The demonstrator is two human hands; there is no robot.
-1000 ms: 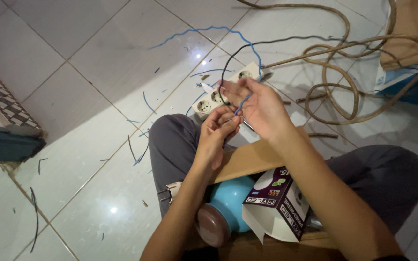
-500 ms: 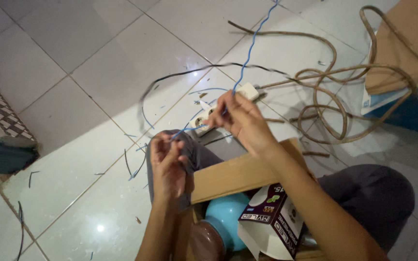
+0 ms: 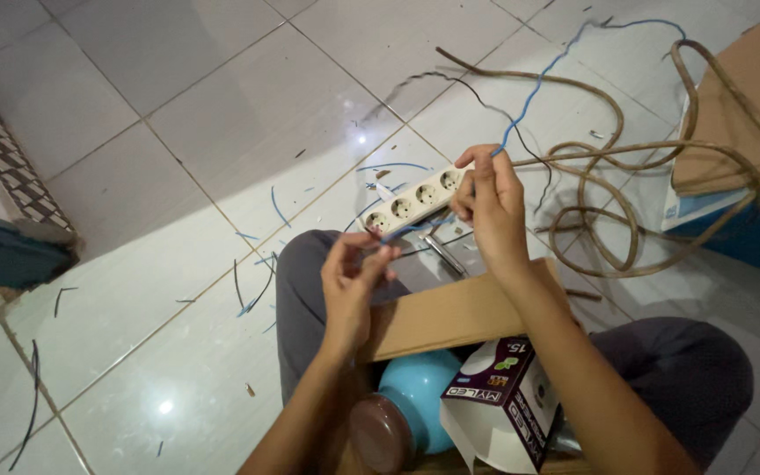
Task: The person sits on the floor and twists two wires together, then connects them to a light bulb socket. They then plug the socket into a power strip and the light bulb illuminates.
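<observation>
As both hands (image 3: 424, 237) pinch blue wire (image 3: 534, 92), raised

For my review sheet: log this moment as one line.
left hand: pinching blue wire end | right hand: gripping same wire higher | behind: white power strip on tiled floor

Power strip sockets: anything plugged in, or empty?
Empty: the visible sockets of the power strip show bare holes, no plugs. The right hand hides its far end.

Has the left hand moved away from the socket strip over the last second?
Yes. The left hand has dropped from beside the socket strip toward the knee, while the right hand stays there.
</observation>
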